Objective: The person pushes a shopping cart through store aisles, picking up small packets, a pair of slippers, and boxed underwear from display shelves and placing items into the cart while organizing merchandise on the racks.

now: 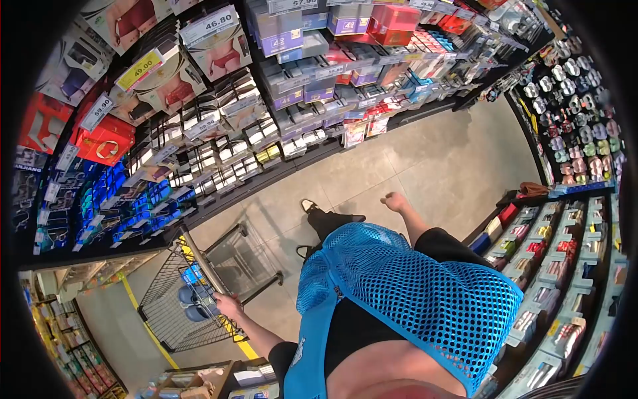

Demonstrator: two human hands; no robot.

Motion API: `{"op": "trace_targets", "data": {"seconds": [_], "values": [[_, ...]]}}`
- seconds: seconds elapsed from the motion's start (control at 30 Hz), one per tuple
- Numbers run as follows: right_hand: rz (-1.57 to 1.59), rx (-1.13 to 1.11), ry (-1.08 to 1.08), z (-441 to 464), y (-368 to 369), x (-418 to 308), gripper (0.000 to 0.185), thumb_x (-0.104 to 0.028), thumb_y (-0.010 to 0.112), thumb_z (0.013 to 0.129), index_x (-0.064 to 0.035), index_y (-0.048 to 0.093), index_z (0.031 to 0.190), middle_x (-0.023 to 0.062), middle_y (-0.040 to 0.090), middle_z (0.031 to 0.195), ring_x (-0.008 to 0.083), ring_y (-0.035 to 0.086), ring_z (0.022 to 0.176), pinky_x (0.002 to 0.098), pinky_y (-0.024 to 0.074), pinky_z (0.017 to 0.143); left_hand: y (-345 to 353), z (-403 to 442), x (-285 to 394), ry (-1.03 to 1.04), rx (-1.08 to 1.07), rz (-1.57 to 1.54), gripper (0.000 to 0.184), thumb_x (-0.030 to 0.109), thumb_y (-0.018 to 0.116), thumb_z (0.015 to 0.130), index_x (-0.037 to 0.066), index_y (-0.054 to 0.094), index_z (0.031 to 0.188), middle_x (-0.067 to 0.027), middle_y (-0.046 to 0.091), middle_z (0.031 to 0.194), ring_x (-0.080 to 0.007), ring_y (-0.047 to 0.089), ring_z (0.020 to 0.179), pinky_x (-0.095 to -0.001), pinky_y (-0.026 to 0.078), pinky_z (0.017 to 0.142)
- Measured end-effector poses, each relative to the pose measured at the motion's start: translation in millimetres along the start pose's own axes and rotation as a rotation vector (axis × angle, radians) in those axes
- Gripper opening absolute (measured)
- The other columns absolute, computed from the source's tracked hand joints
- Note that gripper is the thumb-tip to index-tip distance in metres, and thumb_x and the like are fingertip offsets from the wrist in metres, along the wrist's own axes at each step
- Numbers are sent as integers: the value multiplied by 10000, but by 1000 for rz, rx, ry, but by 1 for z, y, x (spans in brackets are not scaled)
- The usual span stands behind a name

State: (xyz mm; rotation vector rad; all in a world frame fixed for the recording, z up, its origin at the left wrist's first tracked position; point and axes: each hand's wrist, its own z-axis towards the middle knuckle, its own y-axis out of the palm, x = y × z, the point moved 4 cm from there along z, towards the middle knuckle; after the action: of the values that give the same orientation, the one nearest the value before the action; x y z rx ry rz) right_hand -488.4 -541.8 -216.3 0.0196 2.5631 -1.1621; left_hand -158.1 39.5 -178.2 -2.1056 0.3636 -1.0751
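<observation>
My left hand [228,305] is closed round the handle bar [207,266] of a wire shopping cart [176,329]. In the cart lie a pair of grey-blue slippers [198,303] and a small bright blue item [193,273]. My right hand [395,201] hangs over the tiled floor, away from the shelves, with its fingers curled in; nothing shows in it. A blue mesh vest [405,286] covers much of the lower middle of the view.
Shelves of boxed underwear with price tags [209,25] run along the top and left. Sandals [578,113] hang on a rack at the right, above shelves of small packs [541,272]. Yellow tape [147,326] marks the floor [359,169] beside the cart.
</observation>
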Motion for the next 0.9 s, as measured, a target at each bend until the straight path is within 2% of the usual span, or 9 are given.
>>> {"op": "trace_targets", "data": {"seconds": [0.07, 0.17, 0.33, 0.4, 0.47, 0.53, 0.7, 0.83, 0.9], "values": [[52, -2, 50, 13, 1, 24, 524, -376, 608, 750, -1, 581, 1114, 208, 553, 1156, 314, 508, 1111, 369, 380, 959, -2, 6, -1, 12, -36, 24, 699, 549, 291, 879, -81, 587, 808, -159, 578, 555, -232, 562, 443, -319, 433, 379], [153, -25, 104, 40, -2, 47, 522, -360, 602, 765, 12, 568, 1129, 199, 555, 1161, 305, 511, 1110, 368, 383, 952, -2, 7, -5, 5, -4, -13, 672, 534, 302, 877, -65, 566, 721, -142, 550, 523, -230, 543, 428, -327, 428, 371], [178, -13, -8, 83, -22, -8, 471, -330, 584, 788, 16, 573, 1107, 174, 606, 1081, 275, 568, 1020, 361, 430, 886, -2, 7, -17, 18, 16, -9, 645, 516, 293, 870, -30, 535, 626, -127, 532, 515, -232, 541, 440, -347, 436, 377], [416, -201, -66, 95, -42, -45, 453, -363, 571, 815, 2, 574, 1084, 127, 632, 1024, 199, 593, 940, 324, 450, 833, -1, 6, -21, 6, 30, -3, 645, 516, 293, 871, -30, 535, 627, -127, 534, 516, -230, 540, 438, -347, 439, 380], [839, -272, -228, 108, -81, -81, 295, -321, 560, 832, -41, 630, 892, 19, 628, 840, 72, 535, 678, 220, 413, 595, 0, -2, -33, -22, 26, 26, 646, 517, 292, 873, -29, 536, 628, -128, 535, 517, -228, 539, 437, -346, 441, 383], [874, -220, -441, 92, -150, -131, 322, -311, 531, 874, -43, 593, 1041, 30, 637, 914, 107, 581, 748, 224, 432, 666, 1, -7, -41, -42, 29, 17, 661, 515, 283, 874, -36, 568, 647, -129, 548, 519, -230, 548, 442, -340, 439, 375], [858, -61, -807, 60, -282, -211, 450, -318, 508, 904, -43, 451, 1255, 64, 630, 1026, 144, 580, 972, 271, 413, 851, 15, -40, -57, 16, 47, 253, 717, 513, 212, 856, -56, 634, 741, -179, 610, 613, -340, 604, 624, -413, 463, 721], [863, -106, -989, 58, -313, -260, 429, -281, 524, 901, -29, 460, 1243, 88, 597, 1100, 147, 555, 1008, 279, 411, 875, 30, -97, -47, -65, 106, 302, 669, 477, 222, 863, -38, 639, 770, -171, 626, 638, -340, 623, 682, -447, 468, 701], [801, -151, -1092, 41, -312, -294, 412, -252, 520, 905, -10, 460, 1233, 95, 594, 1101, 147, 558, 984, 279, 423, 869, 28, -149, -7, -50, 130, 393, 636, 468, 245, 851, -22, 638, 749, -169, 627, 637, -344, 626, 696, -448, 469, 705]]}}
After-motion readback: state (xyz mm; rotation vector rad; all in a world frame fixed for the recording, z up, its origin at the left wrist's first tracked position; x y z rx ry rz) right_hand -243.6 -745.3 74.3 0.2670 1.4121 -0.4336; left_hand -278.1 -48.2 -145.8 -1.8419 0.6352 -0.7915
